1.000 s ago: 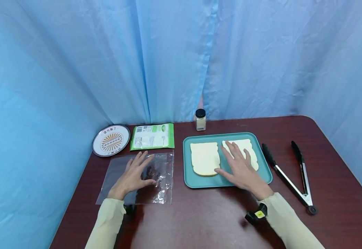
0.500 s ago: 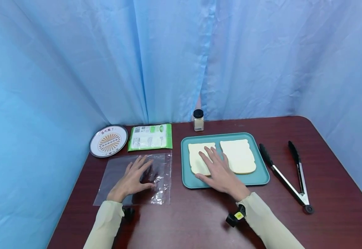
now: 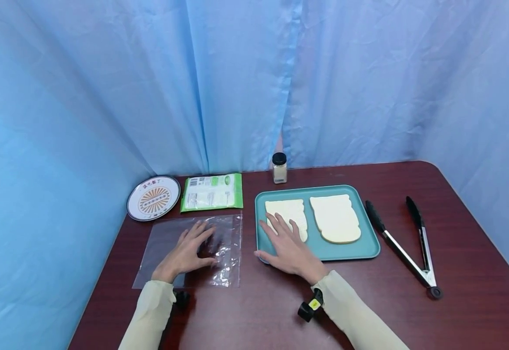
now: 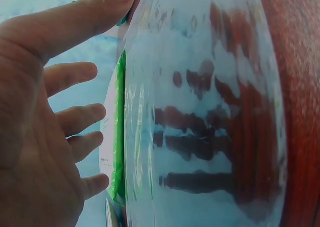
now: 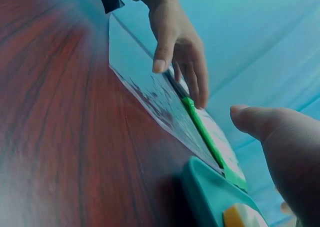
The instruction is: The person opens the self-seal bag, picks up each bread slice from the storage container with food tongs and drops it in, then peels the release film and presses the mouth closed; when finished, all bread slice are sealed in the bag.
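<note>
Above a clear plastic bag lying flat on the table, my left hand hovers with its fingers loosely spread. In the left wrist view a gap shows between that hand and the bag, whose surface reflects the fingers. My right hand is over the near left corner of a teal tray, fingers apart and holding nothing. It partly hides the left bread slice; whether it touches the tray cannot be told. The right bread slice lies in full view on the tray.
Tongs lie spread to the right of the tray. Behind it stands a small jar with a black lid. A green and white packet and a patterned plate lie at the back left. Blue curtains surround the table.
My right hand has moved left, from over the right bread slice, across the left one, to the tray's near left corner. My left hand stays about where it was.
</note>
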The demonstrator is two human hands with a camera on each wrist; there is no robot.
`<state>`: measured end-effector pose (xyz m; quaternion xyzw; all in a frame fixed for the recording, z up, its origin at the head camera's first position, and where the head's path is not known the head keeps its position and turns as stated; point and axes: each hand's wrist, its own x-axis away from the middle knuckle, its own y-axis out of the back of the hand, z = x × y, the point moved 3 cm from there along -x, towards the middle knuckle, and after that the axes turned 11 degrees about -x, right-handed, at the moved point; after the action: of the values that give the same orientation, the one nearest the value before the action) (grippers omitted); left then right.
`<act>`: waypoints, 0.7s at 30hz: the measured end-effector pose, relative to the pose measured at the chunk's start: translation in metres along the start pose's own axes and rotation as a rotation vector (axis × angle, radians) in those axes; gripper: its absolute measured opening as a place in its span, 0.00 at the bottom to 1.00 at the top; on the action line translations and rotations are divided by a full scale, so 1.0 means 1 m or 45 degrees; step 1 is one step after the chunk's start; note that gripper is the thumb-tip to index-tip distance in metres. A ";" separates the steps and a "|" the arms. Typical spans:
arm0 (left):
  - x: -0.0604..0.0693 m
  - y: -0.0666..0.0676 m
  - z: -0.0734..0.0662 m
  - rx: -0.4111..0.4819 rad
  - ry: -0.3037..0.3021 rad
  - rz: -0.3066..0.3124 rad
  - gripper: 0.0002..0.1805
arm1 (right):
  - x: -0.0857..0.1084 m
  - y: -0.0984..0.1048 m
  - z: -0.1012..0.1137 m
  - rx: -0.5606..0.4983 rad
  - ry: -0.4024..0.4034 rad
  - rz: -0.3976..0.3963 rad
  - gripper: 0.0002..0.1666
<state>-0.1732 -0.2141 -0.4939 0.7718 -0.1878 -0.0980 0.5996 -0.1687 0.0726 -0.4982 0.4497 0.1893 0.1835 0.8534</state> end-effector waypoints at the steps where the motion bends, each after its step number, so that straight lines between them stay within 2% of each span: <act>1: 0.000 0.000 0.000 0.003 -0.003 0.000 0.47 | -0.001 -0.002 0.001 -0.011 0.000 0.004 0.48; 12: -0.006 -0.002 0.000 0.003 -0.013 -0.011 0.47 | -0.013 -0.021 0.012 -0.043 -0.039 0.100 0.47; 21: -0.007 -0.006 0.004 0.000 -0.016 0.015 0.48 | -0.022 -0.037 0.020 0.040 -0.024 0.172 0.44</act>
<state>-0.1799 -0.2134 -0.5013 0.7702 -0.1961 -0.0995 0.5987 -0.1725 0.0287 -0.5152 0.4767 0.1532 0.2333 0.8336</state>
